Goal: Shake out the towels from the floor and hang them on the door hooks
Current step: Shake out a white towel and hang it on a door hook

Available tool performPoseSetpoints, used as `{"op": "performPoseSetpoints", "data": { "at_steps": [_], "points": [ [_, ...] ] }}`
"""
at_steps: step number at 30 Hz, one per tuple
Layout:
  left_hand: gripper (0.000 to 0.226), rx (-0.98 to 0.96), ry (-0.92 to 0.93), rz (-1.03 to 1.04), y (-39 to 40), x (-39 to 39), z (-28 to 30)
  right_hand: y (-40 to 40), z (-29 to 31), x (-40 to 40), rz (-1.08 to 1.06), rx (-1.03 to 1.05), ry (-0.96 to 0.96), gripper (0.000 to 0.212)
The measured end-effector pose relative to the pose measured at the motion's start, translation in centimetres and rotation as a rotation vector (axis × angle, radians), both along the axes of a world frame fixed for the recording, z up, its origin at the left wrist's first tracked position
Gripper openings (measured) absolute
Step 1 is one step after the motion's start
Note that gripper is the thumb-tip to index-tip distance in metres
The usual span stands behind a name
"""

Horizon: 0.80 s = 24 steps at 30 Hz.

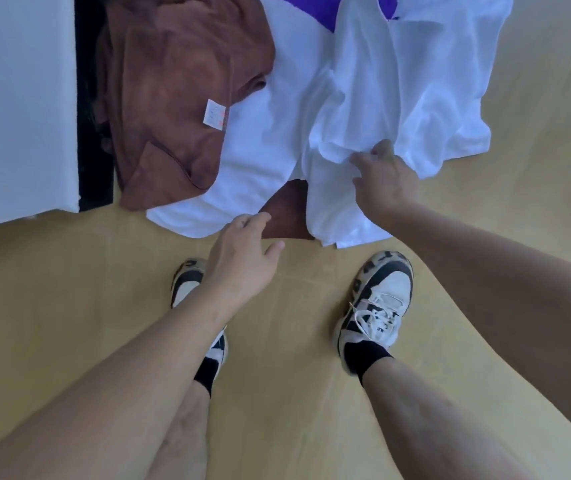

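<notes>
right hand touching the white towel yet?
Touching. The head view shows the right hand with its fingers curled into a bunched fold of the white towel.

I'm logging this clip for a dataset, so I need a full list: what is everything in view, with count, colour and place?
brown towel: one, brown, crumpled on the floor at upper left, white label on it
white towels: a pile, exact count unclear, white, spread at top centre and right
purple cloth: one patch, purple, top edge among the white
white panel: one, white, far left
floor: tan
shoes: two, white and black, on the floor
left hand: open, above the towel edge
right hand: gripping a white towel
</notes>
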<state>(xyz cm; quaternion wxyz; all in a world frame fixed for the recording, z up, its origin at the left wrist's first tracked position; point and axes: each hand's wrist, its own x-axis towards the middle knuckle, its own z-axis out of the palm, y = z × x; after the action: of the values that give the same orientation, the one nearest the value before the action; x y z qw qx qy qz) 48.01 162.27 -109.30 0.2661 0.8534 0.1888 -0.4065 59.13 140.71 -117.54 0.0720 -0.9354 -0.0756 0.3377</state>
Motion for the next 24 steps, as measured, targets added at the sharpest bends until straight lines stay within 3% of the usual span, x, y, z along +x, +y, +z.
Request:
{"op": "performPoseSetpoints", "data": {
  "at_steps": [5,10,17,21,22,24],
  "points": [
    [0.053,0.001,0.032,-0.051,-1.4,0.2,1.8,-1.1,1.6,-2.3,-0.206,0.105,-0.066,0.015],
    [0.055,0.013,0.054,-0.143,-3.0,3.6,10.2,-1.1,12.6,-5.4,-0.211,0.33,-0.135,0.018],
    [0.065,-0.121,-0.258,-0.339,-8.2,11.4,29.9,-3.0,33.6,-2.1,-0.422,0.499,-0.364,0.014],
    [0.032,-0.116,-0.481,-0.551,-10.8,15.8,42.1,-5.3,47.1,1.6,-0.463,0.537,-0.511,0.009],
    [0.024,-0.079,-0.535,-0.613,-11.1,16.9,45.5,-5.9,51.0,2.4,-0.535,0.551,-0.49,0.01],
    [0.03,-0.04,-0.662,-0.682,-11.7,19.0,52.4,-7.2,58.2,3.7,-0.75,0.652,-0.426,0.008]
  ]
}}
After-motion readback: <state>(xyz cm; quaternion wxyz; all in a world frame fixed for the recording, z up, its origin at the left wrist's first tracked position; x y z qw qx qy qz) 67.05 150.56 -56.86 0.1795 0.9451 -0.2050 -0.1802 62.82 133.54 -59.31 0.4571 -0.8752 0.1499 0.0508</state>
